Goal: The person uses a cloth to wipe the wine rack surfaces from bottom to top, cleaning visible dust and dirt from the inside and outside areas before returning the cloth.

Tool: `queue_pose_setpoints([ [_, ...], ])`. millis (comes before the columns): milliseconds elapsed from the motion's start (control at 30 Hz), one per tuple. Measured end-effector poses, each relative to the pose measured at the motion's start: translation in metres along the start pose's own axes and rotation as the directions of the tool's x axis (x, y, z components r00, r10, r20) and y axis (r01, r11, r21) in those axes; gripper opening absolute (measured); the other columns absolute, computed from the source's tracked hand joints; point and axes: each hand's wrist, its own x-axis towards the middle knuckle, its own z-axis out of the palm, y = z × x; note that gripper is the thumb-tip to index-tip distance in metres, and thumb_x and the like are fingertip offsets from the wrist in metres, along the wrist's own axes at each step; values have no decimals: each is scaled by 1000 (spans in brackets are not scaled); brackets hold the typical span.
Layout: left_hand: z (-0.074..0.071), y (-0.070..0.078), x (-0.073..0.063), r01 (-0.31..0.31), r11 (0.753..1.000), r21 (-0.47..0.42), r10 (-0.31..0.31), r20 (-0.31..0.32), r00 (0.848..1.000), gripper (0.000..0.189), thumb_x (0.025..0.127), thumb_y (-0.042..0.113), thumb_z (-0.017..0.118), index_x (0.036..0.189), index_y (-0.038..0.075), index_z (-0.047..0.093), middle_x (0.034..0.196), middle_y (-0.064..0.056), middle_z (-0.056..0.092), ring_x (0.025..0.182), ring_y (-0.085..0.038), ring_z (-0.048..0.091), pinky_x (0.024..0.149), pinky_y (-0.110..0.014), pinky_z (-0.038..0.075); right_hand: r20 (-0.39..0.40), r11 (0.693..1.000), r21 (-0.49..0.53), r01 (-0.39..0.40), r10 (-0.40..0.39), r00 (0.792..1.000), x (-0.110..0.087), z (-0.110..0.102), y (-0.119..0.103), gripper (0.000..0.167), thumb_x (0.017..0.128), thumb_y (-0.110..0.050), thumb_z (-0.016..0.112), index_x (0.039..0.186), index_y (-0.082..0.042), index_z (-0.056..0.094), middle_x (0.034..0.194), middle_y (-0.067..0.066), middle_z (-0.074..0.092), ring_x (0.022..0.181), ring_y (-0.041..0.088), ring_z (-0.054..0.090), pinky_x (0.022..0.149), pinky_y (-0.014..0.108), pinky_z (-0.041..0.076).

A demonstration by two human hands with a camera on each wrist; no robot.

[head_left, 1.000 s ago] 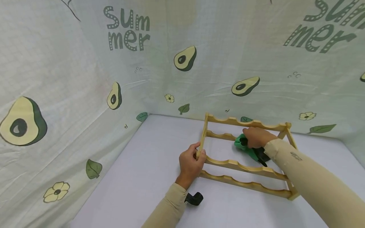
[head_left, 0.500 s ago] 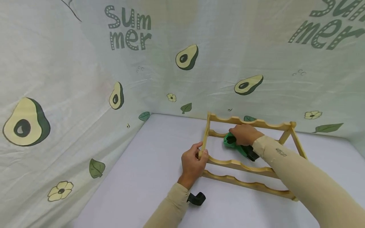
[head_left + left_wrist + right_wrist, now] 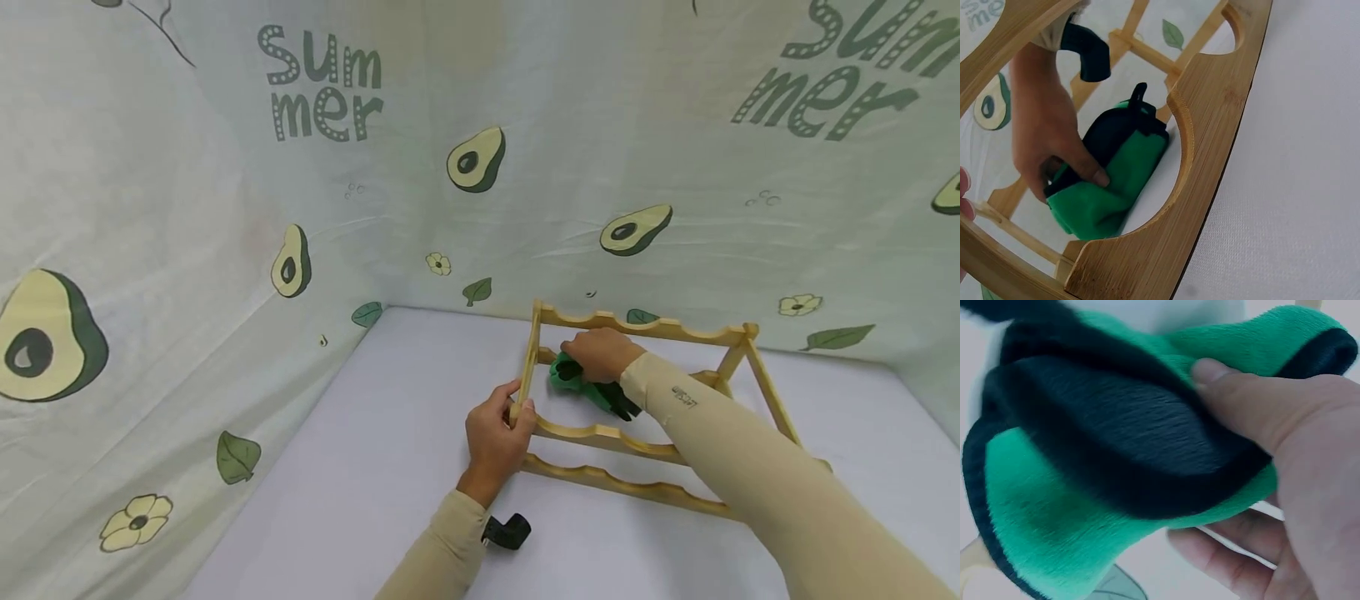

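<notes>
A wooden wine rack (image 3: 600, 433) with scalloped rails stands on the white table. My left hand (image 3: 497, 433) grips its near left corner, thumb over the top; in the left wrist view only fingertips (image 3: 965, 194) of it show at the edge. Inside the rack frame, my right hand (image 3: 602, 354) pinches a bunched green cloth with black edging (image 3: 572, 382), close over the table. The right wrist view shows the thumb on top of the plush green-and-black cloth (image 3: 1054, 500) and curled fingers below it. Part of the cloth is hidden under the hand in the head view.
A black wrist camera mount (image 3: 508, 531) juts out beside the left forearm. A curtain (image 3: 555, 208) printed with avocados hangs behind and along the left of the white table (image 3: 375, 467). The right forearm crosses over the rack's near rails.
My right hand has moved left inside the rack, taking the cloth with it toward the rack's left end. My left hand keeps its hold on the rack corner.
</notes>
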Motion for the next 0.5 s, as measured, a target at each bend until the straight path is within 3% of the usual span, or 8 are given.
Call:
queue_pose_setpoints([
  [133,0,0,-1,7,1000,3,-7,-12,1000,31,86,13,66,114,1,72,55,8,51,47,1,39,41,-14,31,1,1000,12,-4,4,1000,7,-7,-9,36,84,-20,83,114,-10,65,95,5,67,87,20,64,81,41,54],
  [367,-1,4,-1,10,1000,8,-10,-13,1000,30,86,13,67,113,1,72,55,8,51,48,1,40,42,-14,33,-12,1000,-20,11,-11,1000,21,-10,-23,74,88,-23,80,146,1,42,99,10,67,85,22,66,77,40,56],
  [500,0,4,0,-3,1000,10,3,-16,1000,30,86,13,67,112,1,73,55,8,50,47,2,39,41,-14,32,-6,1000,-10,14,-14,1000,26,-9,-24,65,90,-17,77,146,-3,46,106,12,67,89,24,66,79,41,55],
])
